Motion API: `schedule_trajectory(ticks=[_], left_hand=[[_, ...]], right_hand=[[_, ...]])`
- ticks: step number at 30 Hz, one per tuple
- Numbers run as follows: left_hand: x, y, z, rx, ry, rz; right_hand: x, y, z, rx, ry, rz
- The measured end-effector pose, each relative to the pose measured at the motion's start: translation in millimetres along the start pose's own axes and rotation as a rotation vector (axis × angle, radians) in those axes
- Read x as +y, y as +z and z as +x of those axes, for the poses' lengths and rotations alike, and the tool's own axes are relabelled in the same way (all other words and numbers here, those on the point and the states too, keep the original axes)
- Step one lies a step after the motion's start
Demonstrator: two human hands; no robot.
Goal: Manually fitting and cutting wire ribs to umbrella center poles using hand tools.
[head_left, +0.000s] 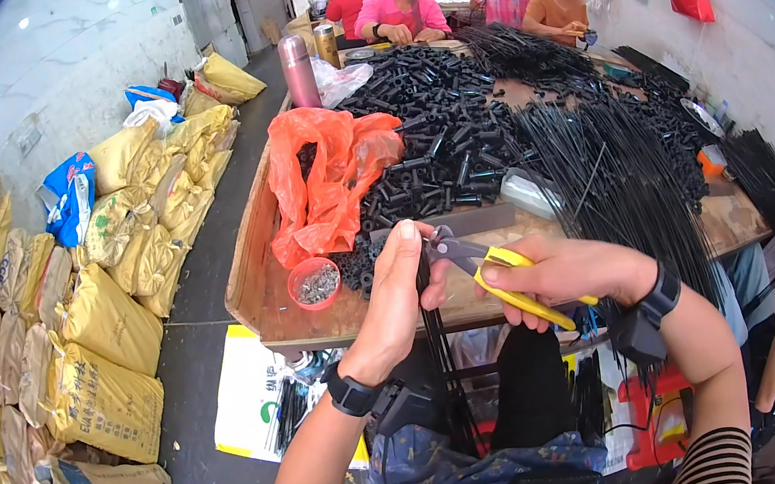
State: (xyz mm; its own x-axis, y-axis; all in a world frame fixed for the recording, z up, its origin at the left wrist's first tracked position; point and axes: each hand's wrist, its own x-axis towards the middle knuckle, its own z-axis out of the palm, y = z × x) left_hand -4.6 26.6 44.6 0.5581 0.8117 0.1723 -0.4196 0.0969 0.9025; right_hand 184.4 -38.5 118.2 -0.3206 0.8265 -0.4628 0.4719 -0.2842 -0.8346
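Closed around a bundle of thin black rods (436,335), my left hand (398,275) is just beyond the table's front edge, and the rods hang down towards my lap. My right hand (552,272) grips pliers with yellow handles (518,298). Their dark metal jaws (453,246) are at the top of the bundle, close to my left fingertips; whether they bite on a rod is hidden. Left of my left hand stands a small red bowl (316,284) of tiny metal pieces.
Black tubular parts (442,134) heap the wooden table (260,296), with long black rods (609,179) at right. An orange plastic bag (328,176) and a pink flask (299,72) stand at left. Yellow sacks (109,324) line the wall. Several people work across and beside the table.
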Motion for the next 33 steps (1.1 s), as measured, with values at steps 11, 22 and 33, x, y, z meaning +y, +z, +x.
schedule_trajectory(ticks=[11, 22, 33], left_hand=[[2, -4, -1, -0.003, -0.035, -0.004], [5, -5, -3, 0.013, -0.034, 0.095], [-2, -8, -2, -0.003, -0.039, -0.12]], right_hand=[[-31, -25, 2, -0.158, 0.027, -0.265], [-27, -5, 0, 0.035, -0.009, -0.401], [-25, 9, -7, 0.099, 0.012, -0.309]])
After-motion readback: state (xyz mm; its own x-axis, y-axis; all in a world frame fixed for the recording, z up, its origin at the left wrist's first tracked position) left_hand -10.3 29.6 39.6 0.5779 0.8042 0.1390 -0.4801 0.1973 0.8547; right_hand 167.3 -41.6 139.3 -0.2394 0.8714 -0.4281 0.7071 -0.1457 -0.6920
